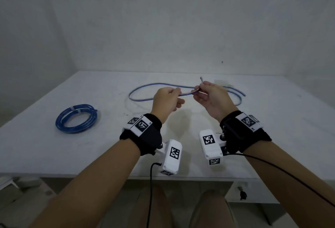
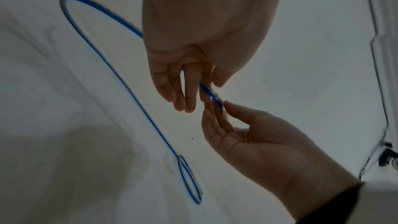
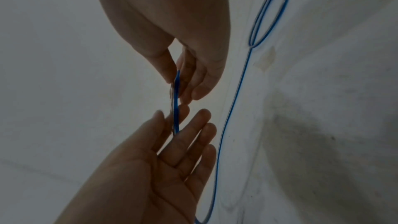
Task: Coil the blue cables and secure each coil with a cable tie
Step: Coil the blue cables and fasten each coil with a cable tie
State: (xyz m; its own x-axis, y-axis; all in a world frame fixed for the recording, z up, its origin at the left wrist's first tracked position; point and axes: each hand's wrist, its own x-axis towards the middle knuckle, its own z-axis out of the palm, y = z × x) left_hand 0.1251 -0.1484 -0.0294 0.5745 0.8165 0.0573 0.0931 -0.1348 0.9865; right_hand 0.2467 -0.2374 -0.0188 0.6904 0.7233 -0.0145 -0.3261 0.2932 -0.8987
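A loose blue cable (image 1: 188, 92) runs between both hands above the white table (image 1: 108, 148). My left hand (image 1: 176, 91) pinches it between thumb and fingers, other fingers relaxed. My right hand (image 1: 198, 90) pinches it close by, and the cable's short end sticks up above that hand. The rest of the cable lies in long loops on the table behind the hands. In the left wrist view, the left hand (image 2: 202, 83) and right hand (image 2: 221, 108) meet on the cable (image 2: 212, 94). The right wrist view shows the right hand (image 3: 178, 77) above the left hand (image 3: 174, 125), with the cable (image 3: 176, 108) between them.
A coiled blue cable (image 1: 76, 121) bound with a white tie lies on the table's left side. Walls close off the table at the back and on both sides. The table's near edge runs just under my forearms.
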